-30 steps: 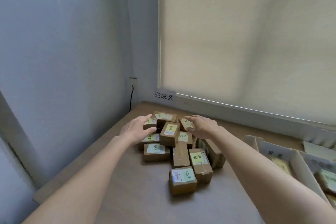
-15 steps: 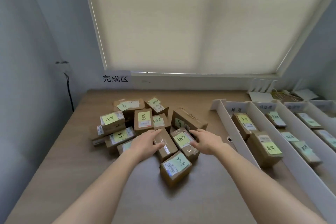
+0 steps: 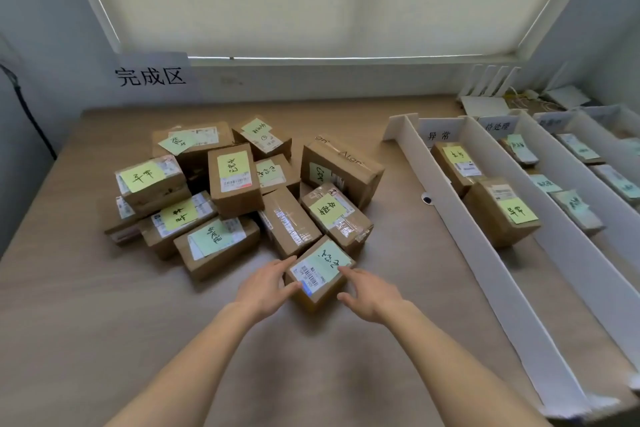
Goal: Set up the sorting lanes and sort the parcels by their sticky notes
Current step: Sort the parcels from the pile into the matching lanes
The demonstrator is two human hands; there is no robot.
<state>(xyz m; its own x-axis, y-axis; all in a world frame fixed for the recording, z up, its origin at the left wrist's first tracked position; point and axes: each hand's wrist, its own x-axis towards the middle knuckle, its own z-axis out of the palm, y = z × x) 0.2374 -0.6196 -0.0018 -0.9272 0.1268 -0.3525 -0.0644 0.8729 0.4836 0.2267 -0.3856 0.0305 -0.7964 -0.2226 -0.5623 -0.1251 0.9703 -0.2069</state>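
Note:
A pile of several brown cardboard parcels (image 3: 235,180) with yellow and green sticky notes lies on the wooden table (image 3: 86,305). The nearest small parcel (image 3: 320,272) carries a green note and a barcode label. My left hand (image 3: 265,289) touches its left side with fairly straight fingers. My right hand (image 3: 369,295) touches its right side, index finger at the top edge. At the right, white dividers (image 3: 446,204) form sorting lanes with paper labels (image 3: 438,135). Two parcels (image 3: 498,215) sit in the first lane, and flatter ones fill the lanes beyond.
A paper sign with three characters (image 3: 150,76) is stuck on the wall behind the pile, below a drawn window blind. Spare white boards and cables (image 3: 491,94) sit at the back right corner. A black cable (image 3: 27,114) runs down the left wall.
Both hands have drawn back from the boxes deeper in the pile to the nearest small parcel and now flank it. My view swung right and down, bringing the lanes into sight.

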